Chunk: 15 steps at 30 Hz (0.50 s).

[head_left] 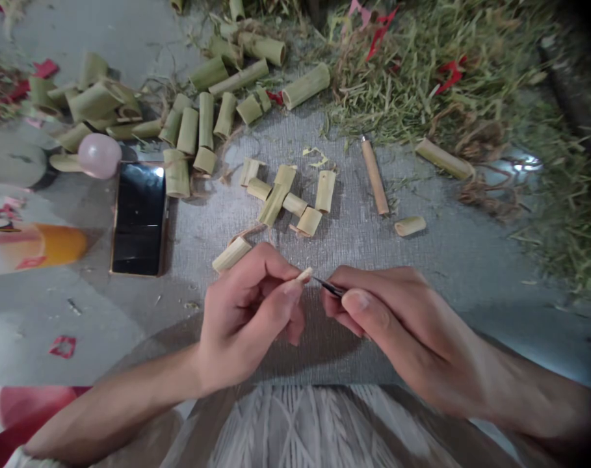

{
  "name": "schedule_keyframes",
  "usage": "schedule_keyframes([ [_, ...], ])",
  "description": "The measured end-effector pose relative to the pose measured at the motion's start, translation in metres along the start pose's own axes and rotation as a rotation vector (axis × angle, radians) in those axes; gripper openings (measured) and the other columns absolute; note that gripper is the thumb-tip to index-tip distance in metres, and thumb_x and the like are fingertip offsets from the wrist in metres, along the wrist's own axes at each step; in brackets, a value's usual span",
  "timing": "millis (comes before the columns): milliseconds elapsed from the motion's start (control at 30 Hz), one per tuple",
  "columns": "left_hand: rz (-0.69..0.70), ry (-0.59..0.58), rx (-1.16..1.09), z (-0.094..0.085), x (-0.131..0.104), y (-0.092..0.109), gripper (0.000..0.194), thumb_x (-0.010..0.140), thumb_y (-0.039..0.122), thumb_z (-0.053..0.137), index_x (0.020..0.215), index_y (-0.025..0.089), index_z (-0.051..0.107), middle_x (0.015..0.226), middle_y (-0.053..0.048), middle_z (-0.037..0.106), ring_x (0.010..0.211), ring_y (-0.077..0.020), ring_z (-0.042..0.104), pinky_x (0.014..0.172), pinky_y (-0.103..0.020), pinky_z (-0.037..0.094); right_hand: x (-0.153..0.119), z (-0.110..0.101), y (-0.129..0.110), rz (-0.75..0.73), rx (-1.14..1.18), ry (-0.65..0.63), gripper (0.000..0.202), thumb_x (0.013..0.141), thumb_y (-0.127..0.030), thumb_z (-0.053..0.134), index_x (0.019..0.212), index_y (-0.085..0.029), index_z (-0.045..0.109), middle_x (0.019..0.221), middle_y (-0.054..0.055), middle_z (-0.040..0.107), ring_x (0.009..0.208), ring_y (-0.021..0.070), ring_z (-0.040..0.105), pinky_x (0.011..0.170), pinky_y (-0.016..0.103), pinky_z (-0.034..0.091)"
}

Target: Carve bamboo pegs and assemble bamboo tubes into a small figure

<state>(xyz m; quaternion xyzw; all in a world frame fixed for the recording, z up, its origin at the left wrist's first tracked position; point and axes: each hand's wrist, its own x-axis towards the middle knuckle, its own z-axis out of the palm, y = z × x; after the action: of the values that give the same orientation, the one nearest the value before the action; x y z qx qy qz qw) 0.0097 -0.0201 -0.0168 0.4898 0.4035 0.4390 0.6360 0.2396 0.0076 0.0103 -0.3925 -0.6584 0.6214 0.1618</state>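
Note:
My left hand (251,318) is closed, pinching a small pale piece of plant stem (305,275) between thumb and index finger. My right hand (397,331) grips a thin dark tool with a fine metal tip (331,287); most of it is hidden in the fingers, and its exact kind cannot be made out. The tip points at the stem piece, at or very near its end. Just beyond my left hand lies a cut stem section with a fibre strand (231,254). Farther off, several short sections form a joined figure (278,195) on the grey table (295,136).
A wooden-handled tool (374,175) and a short stem piece (410,225) lie to the right. Shredded green grass (422,84) covers the far right. Hollow stem sections (206,120) are heaped at far left, near a phone (139,218), a pink ball (100,156) and an orange-capped bottle (56,247).

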Motion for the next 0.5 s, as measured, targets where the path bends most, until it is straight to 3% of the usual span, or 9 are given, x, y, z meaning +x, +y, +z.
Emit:
schedule_keyframes([
  [333, 0.076, 0.003, 0.21, -0.0012, -0.0014, 0.0012, 0.012, 0.118, 0.019, 0.056, 0.107, 0.023, 0.06, 0.062, 0.007, 0.066, 0.046, -0.0065, 0.056, 0.046, -0.018, 0.04, -0.0001, 0.0034, 0.0008, 0.053, -0.009, -0.001, 0.049, 0.125, -0.047, 0.031, 0.088, -0.023, 0.053, 0.071, -0.005, 0.048, 0.063, 0.0108, 0.045, 0.064, 0.032, 0.033],
  [500, 0.171, -0.022, 0.343, -0.004, 0.0002, 0.0045, 0.012, 0.114, 0.013, 0.056, 0.106, 0.021, 0.059, 0.06, 0.007, 0.063, 0.042, -0.0074, 0.057, 0.04, -0.019, 0.038, -0.0016, 0.0021, 0.002, 0.089, 0.169, -0.025, 0.038, 0.12, -0.04, 0.05, 0.088, -0.022, 0.055, 0.072, -0.005, 0.051, 0.065, 0.0118, 0.046, 0.063, 0.031, 0.032],
])
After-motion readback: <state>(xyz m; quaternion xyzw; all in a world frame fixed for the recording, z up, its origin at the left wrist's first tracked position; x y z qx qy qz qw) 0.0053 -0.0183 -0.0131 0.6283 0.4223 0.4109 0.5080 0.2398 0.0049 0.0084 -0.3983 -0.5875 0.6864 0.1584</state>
